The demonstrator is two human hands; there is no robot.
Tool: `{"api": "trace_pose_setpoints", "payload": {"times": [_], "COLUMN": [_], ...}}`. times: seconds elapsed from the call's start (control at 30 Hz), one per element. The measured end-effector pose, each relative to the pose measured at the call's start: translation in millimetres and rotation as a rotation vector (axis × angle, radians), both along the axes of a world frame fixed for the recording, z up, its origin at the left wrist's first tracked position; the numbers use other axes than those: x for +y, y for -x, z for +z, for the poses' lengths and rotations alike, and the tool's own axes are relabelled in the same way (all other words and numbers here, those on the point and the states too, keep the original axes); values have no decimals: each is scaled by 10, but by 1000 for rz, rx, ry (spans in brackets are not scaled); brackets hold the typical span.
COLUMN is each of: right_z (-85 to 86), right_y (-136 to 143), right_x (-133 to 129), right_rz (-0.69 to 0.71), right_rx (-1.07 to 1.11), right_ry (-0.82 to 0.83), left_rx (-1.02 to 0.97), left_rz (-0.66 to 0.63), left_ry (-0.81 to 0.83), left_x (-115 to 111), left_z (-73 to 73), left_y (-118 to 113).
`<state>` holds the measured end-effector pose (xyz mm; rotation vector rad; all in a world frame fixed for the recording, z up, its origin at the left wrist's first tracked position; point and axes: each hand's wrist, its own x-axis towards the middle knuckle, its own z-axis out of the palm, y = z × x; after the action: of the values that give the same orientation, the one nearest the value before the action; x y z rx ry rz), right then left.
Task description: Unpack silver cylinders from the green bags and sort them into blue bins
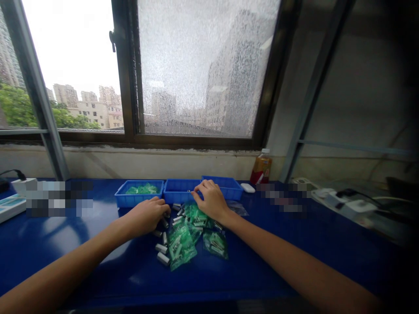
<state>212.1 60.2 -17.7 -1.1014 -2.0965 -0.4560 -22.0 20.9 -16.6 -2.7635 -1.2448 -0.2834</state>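
Note:
My left hand (151, 215) rests low at the left side of a pile, fingers curled down and pressed together over the small metal pieces; its fingertips are partly hidden. Several short silver metal cylinders (162, 259) lie loose around and below it. Over the pile's back edge, in front of the middle blue bin (178, 195), my right hand (212, 201) pinches a small shiny metal piece (189, 191) between thumb and finger. Green plastic bags (181, 246) with metal pieces inside lie between the hands. A separate small bag (215, 243) lies just to their right.
The left blue bin (139, 200) holds green bags; the right blue bin (233, 192) is partly behind my right hand. A white case (248, 188) and a drink bottle (261, 168) stand near the wall. Power strips (347, 205) and cables lie at the right.

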Motion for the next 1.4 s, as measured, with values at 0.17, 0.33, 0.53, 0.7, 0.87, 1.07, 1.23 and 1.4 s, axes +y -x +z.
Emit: {"api": "trace_pose_setpoints", "payload": {"times": [0.17, 0.33, 0.53, 0.7, 0.87, 1.07, 1.23, 1.4], "right_z": [38, 88, 73, 65, 73, 47, 33, 27], "right_y": [65, 159, 257, 261, 250, 245, 238, 239], "right_x": [-121, -310, -462, -466, -469, -467, -444, -439], "right_rz": [86, 246, 318, 301, 276, 237, 220, 232], "right_rx": [6, -73, -170, -177, -193, -168, -146, -127], "right_ry": [-5, -36, -24, -19, -5, -22, -15, 5], "left_rx": [-14, -168, -364, -430, -433, -350, -281, -258], "left_rz": [22, -16, -102, -110, -105, -45, 20, 56], "left_ry": [-8, -49, -147, -143, -130, -108, -51, -46], "left_x": [-26, -33, -152, -197, -215, -279, -261, -239], "left_z": [35, 68, 108, 77, 105, 165, 137, 117], "left_y": [-11, -45, -198, -274, -255, -262, -246, -227]}}
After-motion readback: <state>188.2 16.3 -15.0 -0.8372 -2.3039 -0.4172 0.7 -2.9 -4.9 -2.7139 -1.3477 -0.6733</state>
